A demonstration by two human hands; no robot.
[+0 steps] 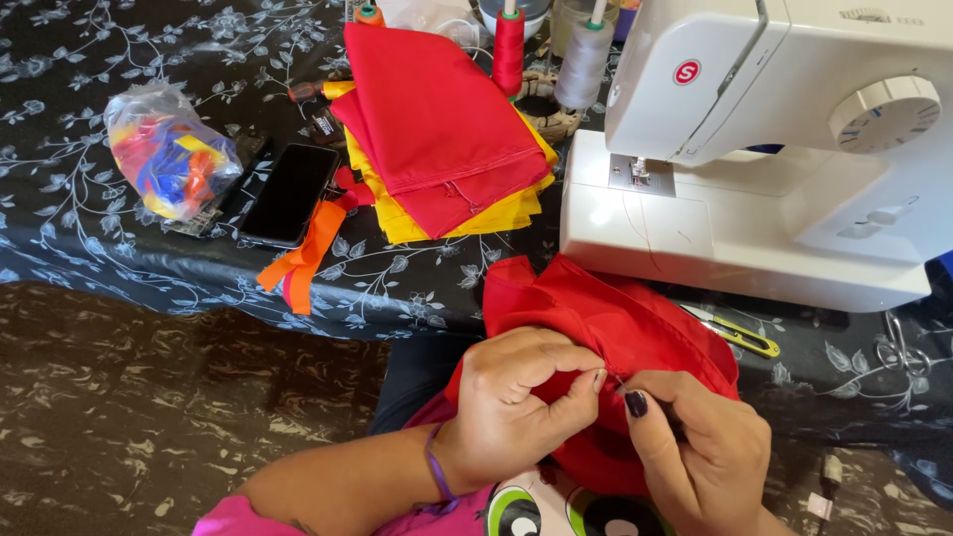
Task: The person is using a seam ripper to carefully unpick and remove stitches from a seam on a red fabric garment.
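Head view: I'm scanning left to right. Scrap bag [171,151], phone [290,193] and orange ribbon [303,260] are sitting at the table edge, and the folded red-and-yellow stack [442,129] is lying beside the sewing machine [774,149], within reach. My left hand [521,402] is pinching the red cloth [615,318] in my lap, fingers closed on a fold, bunching it steady. My right hand [700,447] is nipping shut on the same fold, seemingly around a thread, though I'm unable to confirm that.

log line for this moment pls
left hand: pinches red fabric piece | right hand: pinches same seam | white sewing machine: behind
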